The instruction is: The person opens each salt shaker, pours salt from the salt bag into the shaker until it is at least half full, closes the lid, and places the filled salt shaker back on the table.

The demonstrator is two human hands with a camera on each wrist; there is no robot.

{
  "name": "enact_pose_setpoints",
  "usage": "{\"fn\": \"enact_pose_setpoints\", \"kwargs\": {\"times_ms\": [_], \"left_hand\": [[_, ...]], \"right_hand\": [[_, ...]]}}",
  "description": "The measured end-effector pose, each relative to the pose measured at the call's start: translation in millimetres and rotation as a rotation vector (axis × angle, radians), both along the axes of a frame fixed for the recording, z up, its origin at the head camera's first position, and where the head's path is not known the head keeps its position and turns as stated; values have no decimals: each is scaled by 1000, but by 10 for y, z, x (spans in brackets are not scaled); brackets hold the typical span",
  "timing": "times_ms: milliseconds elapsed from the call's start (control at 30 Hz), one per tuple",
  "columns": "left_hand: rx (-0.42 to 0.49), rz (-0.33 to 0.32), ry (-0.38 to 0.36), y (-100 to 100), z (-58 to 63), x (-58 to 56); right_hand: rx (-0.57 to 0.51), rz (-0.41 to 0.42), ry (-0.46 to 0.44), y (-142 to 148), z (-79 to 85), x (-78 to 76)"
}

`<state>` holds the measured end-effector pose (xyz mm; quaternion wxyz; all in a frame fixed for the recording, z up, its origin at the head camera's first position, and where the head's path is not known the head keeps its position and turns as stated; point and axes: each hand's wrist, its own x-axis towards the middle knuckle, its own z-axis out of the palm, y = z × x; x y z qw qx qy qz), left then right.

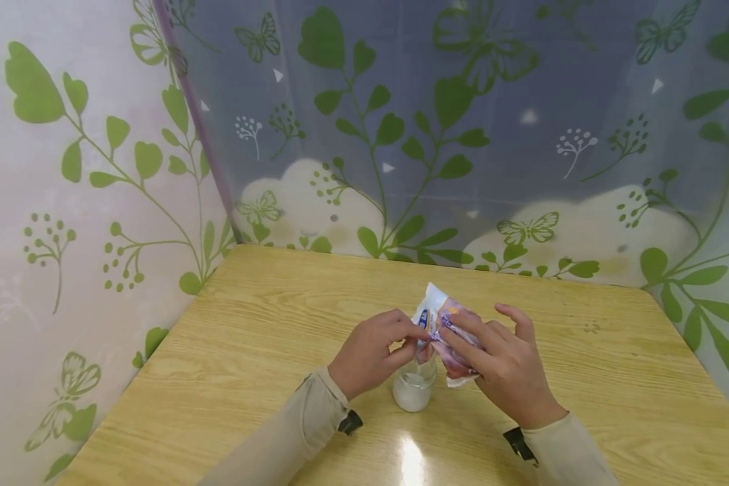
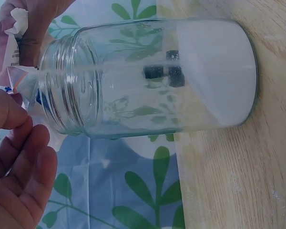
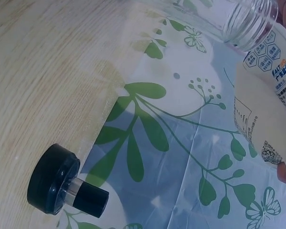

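A glass jar (image 1: 413, 391) stands upright on the table beneath the hands. White powder (image 2: 219, 71) fills its lower part with a sloping surface, seen in the left wrist view. Over the jar's mouth is a tilted pink and white salt bag (image 1: 455, 351), its lower corner at the rim. My left hand (image 1: 367, 351) pinches that corner between thumb and forefinger. From the right side, my right hand (image 1: 513, 371) grips the bag, its fingers spread across the printed front. The opening of the bag is hidden by the left fingers.
A black lid (image 3: 52, 179) with a narrower black knob lies on the table in the right wrist view; dark shapes also show through the jar. The wooden table (image 1: 279, 304) meets leaf-printed curtains (image 1: 364, 135) at its back and sides.
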<state>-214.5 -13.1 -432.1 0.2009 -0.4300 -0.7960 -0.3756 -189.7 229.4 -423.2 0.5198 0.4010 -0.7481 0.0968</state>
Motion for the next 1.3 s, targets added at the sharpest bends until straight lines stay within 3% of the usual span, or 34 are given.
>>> {"fn": "enact_pose_setpoints", "kwargs": {"times_ms": [800, 1000, 1300], "left_hand": [[-1, 48, 42, 0, -6, -18], [-13, 86, -41, -8, -6, -10], [-53, 235, -224, -19, 16, -11]], "right_hand": [[4, -11, -26, 24, 5, 10], [1, -17, -29, 36, -5, 11], [-3, -9, -9, 19, 12, 7]]}}
